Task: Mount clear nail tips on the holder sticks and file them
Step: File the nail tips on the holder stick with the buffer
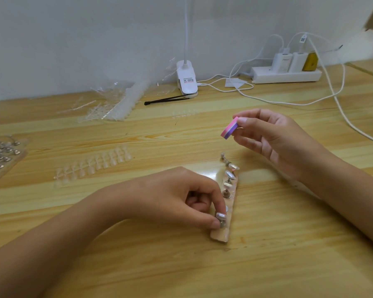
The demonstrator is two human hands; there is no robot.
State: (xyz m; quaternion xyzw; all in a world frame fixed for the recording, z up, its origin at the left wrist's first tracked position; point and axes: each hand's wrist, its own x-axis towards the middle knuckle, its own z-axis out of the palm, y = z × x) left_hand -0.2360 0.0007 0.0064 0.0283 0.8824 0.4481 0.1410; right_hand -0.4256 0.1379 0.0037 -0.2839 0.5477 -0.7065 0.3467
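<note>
Left hand (181,198): low on the table (289,244), fingers curled. The thumb and first finger pinch one holder stick (221,222) at the near end of the stand.
Nail tip (221,216): clear and shiny, on top of that stick, right by the fingertips.
Stand (221,237): a long pale strip lying flat on the table, pointing away from the person (a bit slanted to the right).
Other sticks (229,174): in a row along the stand past the left hand, some with shiny tips on top.
Right hand (274,138): up above the table, apart from the stand. The thumb and fingers pinch the file.
File (230,127): a small block with pink and purple stripes, tilted, poking out to the left of the fingers. It touches no stick.
Loose tips (93,163): a long clear row of them lies flat, left of the hands.
More tips (116,104): a heap with clear bags near the wall.
Tweezers (166,99): black, beside the white lamp clip (186,78).
Power strip (286,75): white, by the wall, with chargers and white cords plugged in.
Second stand (0,158): at the left edge, with more sticks.
</note>
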